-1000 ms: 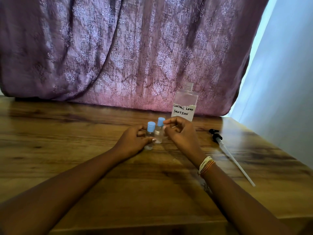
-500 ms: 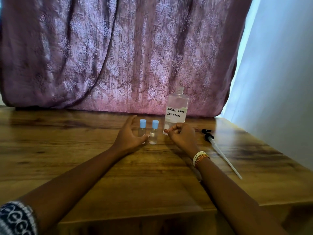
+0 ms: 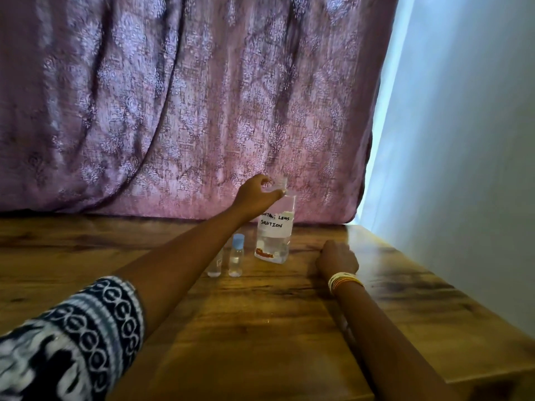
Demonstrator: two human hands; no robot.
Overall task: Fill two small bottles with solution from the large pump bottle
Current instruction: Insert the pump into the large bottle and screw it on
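Note:
The large clear bottle (image 3: 275,241), labelled "contact lens solution", stands uncapped at the back of the wooden table (image 3: 260,328). My left hand (image 3: 254,195) reaches over and grips it at the neck and shoulder. Two small clear bottles stand just left of it. The one with a blue cap (image 3: 236,257) is in plain sight, while my left forearm partly hides the other small bottle (image 3: 215,266). My right hand (image 3: 337,256) rests knuckles-up on the table to the right of the large bottle, fingers curled. The pump is not visible; whatever lies under that hand is hidden.
A purple patterned curtain (image 3: 173,111) hangs right behind the table's back edge. A pale wall (image 3: 463,169) runs along the right side. The table's right edge (image 3: 434,285) slants toward me, and its front edge is near the bottom of the view.
My left hand let go of the small bottles and rose to the large bottle's neck. My right hand slid right to where the pump lay. The view tilted upward.

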